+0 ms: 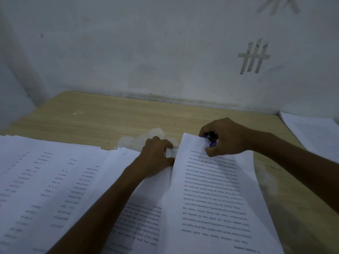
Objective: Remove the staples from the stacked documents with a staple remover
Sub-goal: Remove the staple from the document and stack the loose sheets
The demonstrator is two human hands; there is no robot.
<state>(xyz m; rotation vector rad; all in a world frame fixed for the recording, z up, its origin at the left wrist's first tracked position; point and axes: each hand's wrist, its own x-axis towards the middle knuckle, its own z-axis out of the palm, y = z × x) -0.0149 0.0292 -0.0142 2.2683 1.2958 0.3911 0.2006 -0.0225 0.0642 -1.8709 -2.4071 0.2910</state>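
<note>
Grip of the right hand (227,138) was closed round the purple staple remover (211,139), set on the lifted top corner of the stapled document (211,189), likely at the staple. Lower sheets were pinched by the left hand (157,156) as counter-hold. Other printed sheets (45,180) lay left on the tabletop (110,114).

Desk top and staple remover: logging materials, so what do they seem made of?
Desk top: pale wood or wood-look laminate, matte, with fine grain streaks. Staple remover, gripped by the right hand: glossy purple and black, likely plastic; mostly hidden.
</note>
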